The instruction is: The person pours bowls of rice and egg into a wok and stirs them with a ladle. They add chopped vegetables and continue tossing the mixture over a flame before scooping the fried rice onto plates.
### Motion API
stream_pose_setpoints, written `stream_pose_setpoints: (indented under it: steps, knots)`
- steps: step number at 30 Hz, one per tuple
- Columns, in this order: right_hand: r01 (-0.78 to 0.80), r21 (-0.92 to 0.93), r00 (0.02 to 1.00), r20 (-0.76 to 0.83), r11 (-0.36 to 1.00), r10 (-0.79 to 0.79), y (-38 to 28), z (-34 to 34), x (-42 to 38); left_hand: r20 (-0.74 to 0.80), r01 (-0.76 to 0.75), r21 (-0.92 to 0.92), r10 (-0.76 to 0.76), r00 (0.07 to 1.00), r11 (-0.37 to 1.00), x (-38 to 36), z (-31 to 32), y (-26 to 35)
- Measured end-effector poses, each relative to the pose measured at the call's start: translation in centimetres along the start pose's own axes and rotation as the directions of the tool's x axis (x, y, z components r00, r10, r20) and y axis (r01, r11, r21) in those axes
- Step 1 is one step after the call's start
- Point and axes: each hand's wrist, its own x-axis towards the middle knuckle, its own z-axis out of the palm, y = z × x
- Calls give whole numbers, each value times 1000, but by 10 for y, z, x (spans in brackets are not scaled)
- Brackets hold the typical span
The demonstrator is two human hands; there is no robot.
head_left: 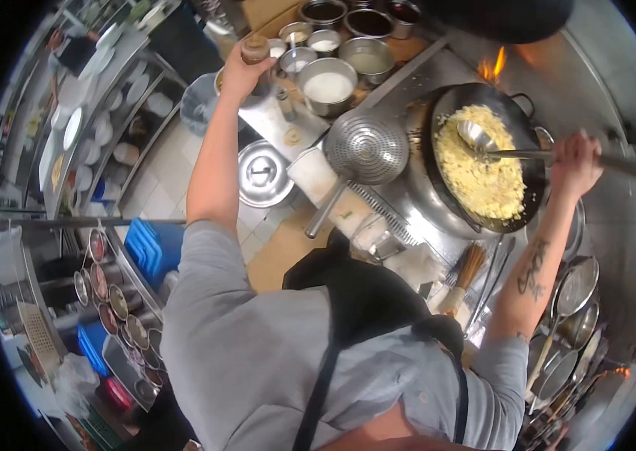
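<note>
My right hand (575, 165) is wrapped round the long handle of a metal ladle (476, 138), whose bowl rests on yellow, egg-like food in small pieces (487, 184). That food lies in a large black wok (455, 101) on the stove. On the other side, my left hand (239, 74) grips a small bottle with a brownish top (255, 49) beside the ingredient tubs. The lower part of the bottle is hidden by my fingers, and its contents cannot be made out.
A perforated strainer (367, 146) lies left of the wok. Metal tubs (328, 83) of sauces and powders stand at the back. Flames (492, 66) rise behind the wok. A brush (468, 270) lies near my body, and a round lid (264, 188) sits lower left of the tubs.
</note>
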Motion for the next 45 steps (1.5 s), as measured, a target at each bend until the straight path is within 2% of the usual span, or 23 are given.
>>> stream_pose_setpoints:
  steps: [2,6,9,10,12,13,14,15,17,18,19,20,21,22,23,26,30,34,36,38,42,44,45]
  knots:
    - [-26,55,977,213,998,14,55,-19,-16,-93,93,-114,-104,990,989,2,-8,-57]
    - [-90,-333,981,-191,939,26,7,-97,51,-175,317,-153,-341,924,936,-9,13,-150]
    - [0,-165,979,-202,986,-34,5,-189,57,-147,377,-131,-394,907,917,-16,42,-249]
    - [-10,-170,974,-226,985,-29,17,-200,45,27,418,-182,-420,907,890,-24,43,-243]
    - [-138,-96,972,-206,986,116,34,-175,33,113,352,-348,-334,936,869,-33,53,-267]
    - [-218,8,966,-140,976,217,35,-157,34,85,283,-222,-271,959,933,-33,54,-298]
    - [-273,82,959,-53,958,278,27,-134,34,101,523,-153,-513,852,838,-42,49,-243]
    - [-171,-124,972,-183,977,147,14,-85,32,-101,413,-7,-411,906,911,-52,49,-233]
    - [-8,-281,999,43,960,21,-11,-20,-4,-111,595,-248,-633,766,764,-82,33,-215]
    - [-15,-18,994,105,1000,16,-13,-13,-23,-170,491,-99,-501,848,865,-108,46,-175]
    - [306,-734,951,205,606,-232,4,-54,-34,-226,376,77,-351,909,923,-134,59,-135]
    - [-54,-285,996,53,957,72,4,-51,-39,-273,267,254,-196,942,930,-160,72,-95]
    - [-101,-255,995,-20,962,99,-10,-76,-23,108,252,-121,-240,965,960,-188,106,-69]
    - [-148,-219,988,-67,964,137,-25,-101,-2,368,253,-210,-163,915,944,-214,143,40]
    - [-114,-244,985,-154,963,78,-29,-115,-1,426,-93,-179,162,890,979,-235,179,101]
    - [-67,-304,864,-493,950,-97,-28,-82,-15,658,-539,-270,562,501,798,-253,258,207]
    - [-195,-151,874,-475,969,102,-23,-88,-26,955,-617,-113,257,149,779,-277,332,220]
    - [-255,-164,952,-217,953,217,-115,-71,-7,893,-582,-273,427,144,766,-289,253,277]
    - [-229,-174,938,-303,958,170,-87,-71,-1,895,-566,-306,434,103,765,-293,245,303]
    - [-235,-294,916,-385,926,110,-69,-61,9,880,-604,-227,426,208,764,-294,290,307]
    - [-115,-54,963,-249,992,98,-17,-78,-26,887,-578,-111,343,310,808,-340,311,227]
    - [104,-154,949,-280,983,-144,-42,-71,-25,929,-571,-143,309,205,808,-365,253,223]
    - [71,38,983,-173,997,-64,-59,-75,-19,944,-561,-150,287,164,814,-380,234,224]
